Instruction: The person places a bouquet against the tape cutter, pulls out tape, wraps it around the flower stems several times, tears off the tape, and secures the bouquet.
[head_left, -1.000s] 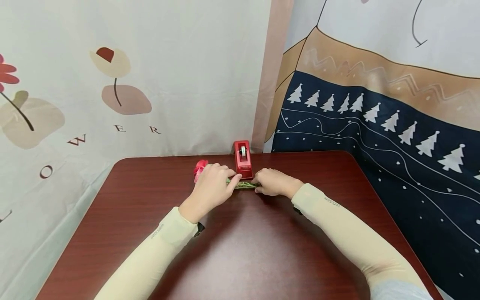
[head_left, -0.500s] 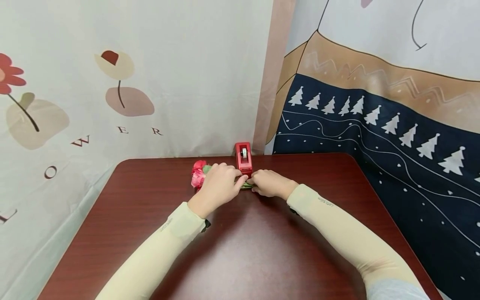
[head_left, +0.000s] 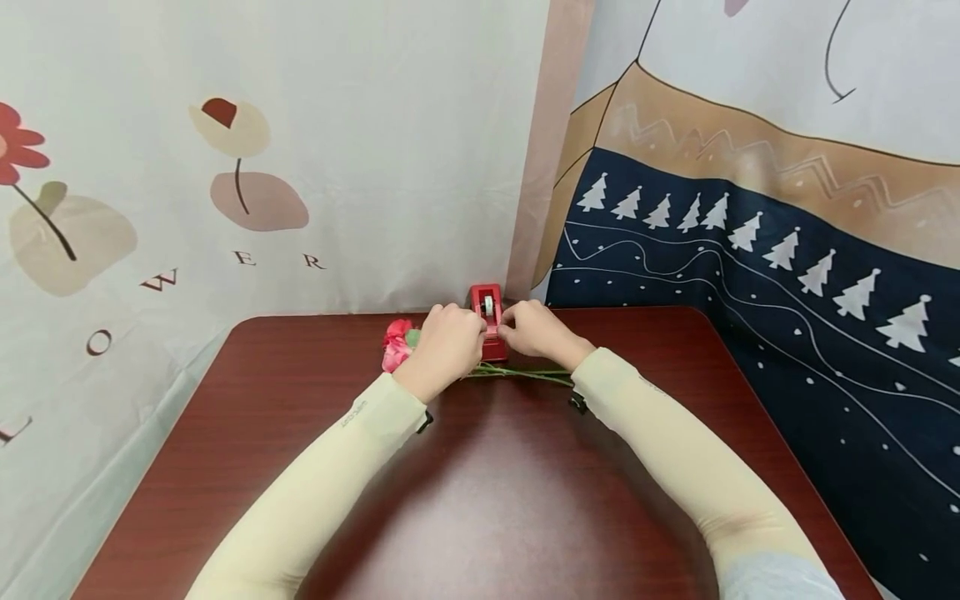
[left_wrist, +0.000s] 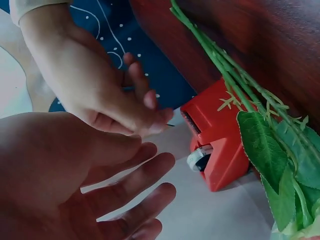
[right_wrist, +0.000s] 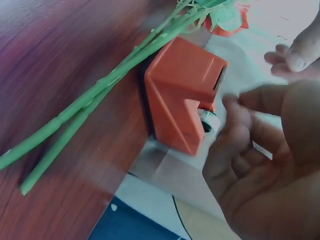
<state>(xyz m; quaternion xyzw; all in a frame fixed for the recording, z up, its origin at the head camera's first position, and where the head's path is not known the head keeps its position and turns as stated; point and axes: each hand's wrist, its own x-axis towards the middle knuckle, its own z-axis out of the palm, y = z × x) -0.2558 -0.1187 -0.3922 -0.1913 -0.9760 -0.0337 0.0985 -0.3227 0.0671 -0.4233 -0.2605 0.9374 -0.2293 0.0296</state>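
As our left hand point(head_left: 450, 342) spreads loosely, our right hand point(head_left: 536, 330) perhaps pinching something, we can't tell, we're likely drawing from the red plastic tape dispenser point(left_wrist: 227, 155); next, tear cleanly!

Tape dispenser point(head_left: 492, 348) sits at twelve o'clock on the bench point(head_left: 510, 500), stems point(right_wrist: 107, 80) at its six, blooms point(head_left: 396, 350) at its eight!

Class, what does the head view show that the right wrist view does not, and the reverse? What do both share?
Only the head view: white printed trees and both sleeves.
Only the right wrist view: one bottom stem end.
Both: the red tape dispenser, green stems, flowers, left hand, right hand, blue backdrop and table.
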